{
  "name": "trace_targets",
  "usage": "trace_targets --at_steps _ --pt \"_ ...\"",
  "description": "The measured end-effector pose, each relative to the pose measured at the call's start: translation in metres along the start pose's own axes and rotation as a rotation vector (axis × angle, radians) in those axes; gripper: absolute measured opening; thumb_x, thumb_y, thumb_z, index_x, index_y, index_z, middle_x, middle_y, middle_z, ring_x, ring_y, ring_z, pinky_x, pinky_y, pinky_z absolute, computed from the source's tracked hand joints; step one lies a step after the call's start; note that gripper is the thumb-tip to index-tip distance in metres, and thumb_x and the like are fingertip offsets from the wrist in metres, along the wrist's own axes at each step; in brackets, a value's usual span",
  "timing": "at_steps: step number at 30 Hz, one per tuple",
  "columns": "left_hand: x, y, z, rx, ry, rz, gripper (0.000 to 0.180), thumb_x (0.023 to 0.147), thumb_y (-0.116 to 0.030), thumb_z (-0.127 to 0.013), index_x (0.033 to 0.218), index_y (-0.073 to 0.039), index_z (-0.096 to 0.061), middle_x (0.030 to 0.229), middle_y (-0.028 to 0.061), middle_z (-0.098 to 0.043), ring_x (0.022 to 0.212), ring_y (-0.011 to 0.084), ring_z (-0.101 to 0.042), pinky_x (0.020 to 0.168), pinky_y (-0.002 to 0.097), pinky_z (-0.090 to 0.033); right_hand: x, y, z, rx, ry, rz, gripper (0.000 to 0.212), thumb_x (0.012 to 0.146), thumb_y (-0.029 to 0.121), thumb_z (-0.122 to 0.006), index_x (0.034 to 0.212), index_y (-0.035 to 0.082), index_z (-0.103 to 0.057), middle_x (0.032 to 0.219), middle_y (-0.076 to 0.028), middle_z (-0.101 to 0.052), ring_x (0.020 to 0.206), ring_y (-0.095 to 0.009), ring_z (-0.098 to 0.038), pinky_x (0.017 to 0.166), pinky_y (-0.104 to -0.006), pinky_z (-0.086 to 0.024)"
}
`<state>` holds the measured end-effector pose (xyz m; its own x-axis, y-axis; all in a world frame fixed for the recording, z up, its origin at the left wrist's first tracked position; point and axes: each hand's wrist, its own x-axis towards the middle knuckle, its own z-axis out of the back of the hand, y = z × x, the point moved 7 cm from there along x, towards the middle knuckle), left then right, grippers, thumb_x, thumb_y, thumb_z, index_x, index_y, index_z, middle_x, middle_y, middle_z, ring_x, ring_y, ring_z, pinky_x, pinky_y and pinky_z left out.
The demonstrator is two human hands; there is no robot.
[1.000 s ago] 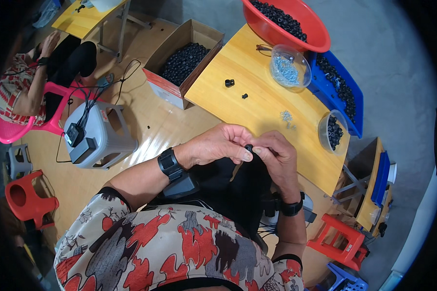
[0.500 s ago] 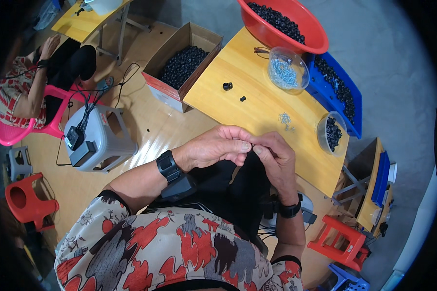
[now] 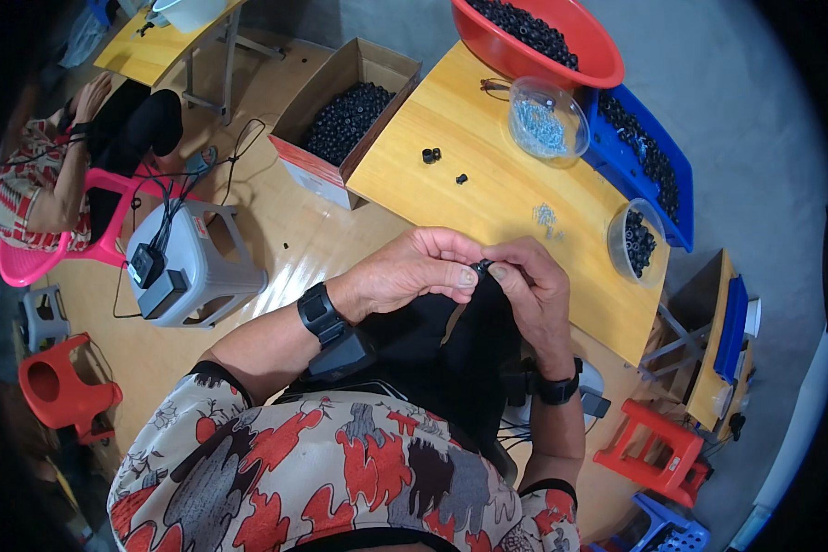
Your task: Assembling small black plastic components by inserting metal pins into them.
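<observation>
Over my lap, near the table's front edge, my left hand (image 3: 419, 273) and my right hand (image 3: 534, 290) meet at the fingertips. Both are closed in a pinch around a small black part (image 3: 480, 267), mostly covered by the fingers. On the yellow table (image 3: 488, 198) beyond them lie a couple of loose black parts (image 3: 431, 155) and a single black piece (image 3: 462, 179). A scatter of tiny silver pieces (image 3: 545, 215) rests closer to my right hand. A clear round tub of black parts (image 3: 637, 244) stands at the table's right edge.
Farther back are a clear tub of silvery pieces (image 3: 538, 127), a red basin (image 3: 598, 60) and a blue tray (image 3: 676, 184) of black parts. A carton of black parts (image 3: 345, 124) sits left of the table. A grey stool (image 3: 202, 248) bears cables; a co-worker (image 3: 51, 184) sits left.
My fingertips have parted slightly, so the black part now shows between them. My right hand has shifted a little right. The whole view has moved slightly.
</observation>
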<state>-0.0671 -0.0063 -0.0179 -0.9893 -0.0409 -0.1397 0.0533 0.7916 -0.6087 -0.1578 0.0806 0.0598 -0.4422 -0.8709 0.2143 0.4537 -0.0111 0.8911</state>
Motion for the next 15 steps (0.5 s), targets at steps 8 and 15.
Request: trace_targets --at_steps 8,15 --pt "0.001 -0.0017 -0.0001 0.082 -0.012 -0.001 0.027 0.085 -0.004 -0.066 0.112 -0.001 -0.061 0.097 0.0071 -0.065 0.08 0.0118 -0.065 0.075 0.0262 -0.056 -0.0012 0.0006 -0.0003 -0.06 -0.009 0.034 0.02 0.078 -0.004 -0.063 0.096 0.004 -0.067 0.081 -0.007 -0.061 0.076 -0.019 -0.059 0.069 -0.0275 -0.046" --pt "0.0014 -0.0021 0.0007 0.127 -0.011 -0.015 0.022 0.087 -0.007 -0.065 0.108 -0.001 -0.062 0.094 0.0063 -0.065 0.078 0.0108 -0.064 0.073 0.025 -0.056 -0.0009 0.0018 -0.0032 -0.119 0.026 0.06 0.018 0.08 -0.001 -0.064 0.096 0.005 -0.067 0.079 -0.007 -0.06 0.074 -0.02 -0.058 0.067 -0.0283 -0.046"
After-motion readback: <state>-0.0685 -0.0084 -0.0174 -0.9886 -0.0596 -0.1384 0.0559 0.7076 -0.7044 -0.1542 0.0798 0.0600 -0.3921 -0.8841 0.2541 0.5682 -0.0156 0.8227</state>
